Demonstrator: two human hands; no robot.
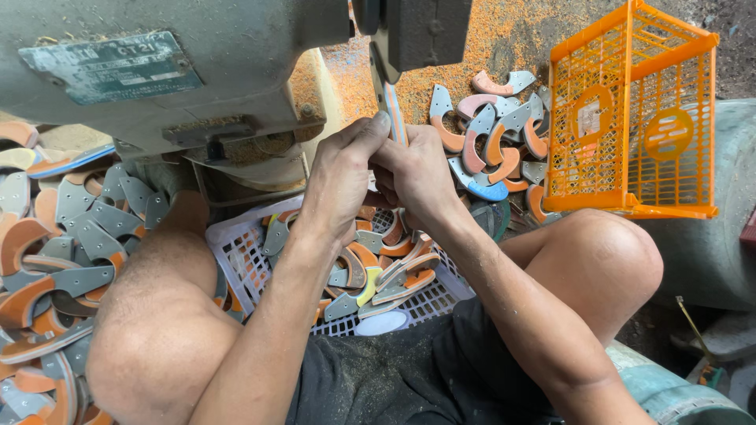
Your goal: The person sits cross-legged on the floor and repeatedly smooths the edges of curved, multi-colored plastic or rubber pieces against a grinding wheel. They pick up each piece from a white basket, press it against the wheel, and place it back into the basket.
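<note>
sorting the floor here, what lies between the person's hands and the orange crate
In the head view, a loose heap of curved pieces lies on the floor between the hands and the orange crate.

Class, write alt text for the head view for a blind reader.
Both hands, left hand and right hand, hold a thin striped curved piece up to a grey metal machine, above a white plastic basket of crescent-shaped orange-and-grey pieces.

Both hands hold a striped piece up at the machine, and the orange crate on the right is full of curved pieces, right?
Not quite. In the head view the orange crate is empty; both hands, left and right, do hold the striped piece at the machine.
</note>
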